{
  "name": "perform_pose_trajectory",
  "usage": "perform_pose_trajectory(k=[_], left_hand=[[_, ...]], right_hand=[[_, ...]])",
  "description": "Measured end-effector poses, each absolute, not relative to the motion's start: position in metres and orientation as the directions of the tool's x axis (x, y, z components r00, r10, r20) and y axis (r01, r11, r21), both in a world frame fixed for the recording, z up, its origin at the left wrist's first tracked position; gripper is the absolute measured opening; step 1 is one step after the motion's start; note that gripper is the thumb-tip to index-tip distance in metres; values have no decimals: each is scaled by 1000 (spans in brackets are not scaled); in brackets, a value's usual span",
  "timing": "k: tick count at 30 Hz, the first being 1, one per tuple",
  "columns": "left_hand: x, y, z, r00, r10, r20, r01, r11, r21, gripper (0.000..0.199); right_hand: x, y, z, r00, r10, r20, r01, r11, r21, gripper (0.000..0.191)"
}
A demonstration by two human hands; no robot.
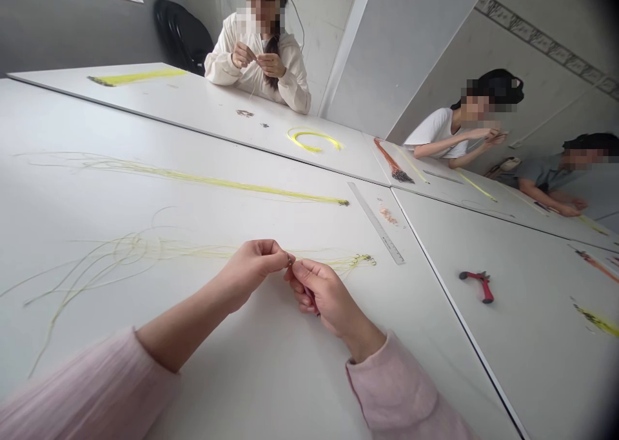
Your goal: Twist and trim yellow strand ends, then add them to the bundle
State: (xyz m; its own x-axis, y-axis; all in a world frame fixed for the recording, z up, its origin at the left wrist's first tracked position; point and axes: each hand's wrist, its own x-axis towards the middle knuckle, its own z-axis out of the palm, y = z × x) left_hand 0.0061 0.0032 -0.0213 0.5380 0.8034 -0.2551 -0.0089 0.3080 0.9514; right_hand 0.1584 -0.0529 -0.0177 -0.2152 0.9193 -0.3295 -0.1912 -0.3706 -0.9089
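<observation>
My left hand (254,269) and my right hand (322,288) meet fingertip to fingertip above the white table (232,375). Between thumb and forefinger my left hand pinches something small and dark, too tiny to name. My right hand is closed round a red-handled tool (310,293), mostly hidden by the fingers. Behind them lies a loose bunch of pale yellow lines (193,251) with dark hooks (365,259) at its right end. Farther back, a tighter bundle of yellow lines (232,185) ends in a dark cluster.
Right of the bundles are a clear ruler (377,224) and small copper-coloured pieces (388,216). Red-handled pliers (478,286) lie on the right table. Across the tables sit several people with yellow and orange bundles before them.
</observation>
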Motion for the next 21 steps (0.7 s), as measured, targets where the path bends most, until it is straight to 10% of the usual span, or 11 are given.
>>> perform_pose_trajectory(k=[21], left_hand=[[7,4,-20,554,796,-243,-31,311,950,16]], right_hand=[[159,-53,-19,-194,922,-335,-182,-369,-911,28]])
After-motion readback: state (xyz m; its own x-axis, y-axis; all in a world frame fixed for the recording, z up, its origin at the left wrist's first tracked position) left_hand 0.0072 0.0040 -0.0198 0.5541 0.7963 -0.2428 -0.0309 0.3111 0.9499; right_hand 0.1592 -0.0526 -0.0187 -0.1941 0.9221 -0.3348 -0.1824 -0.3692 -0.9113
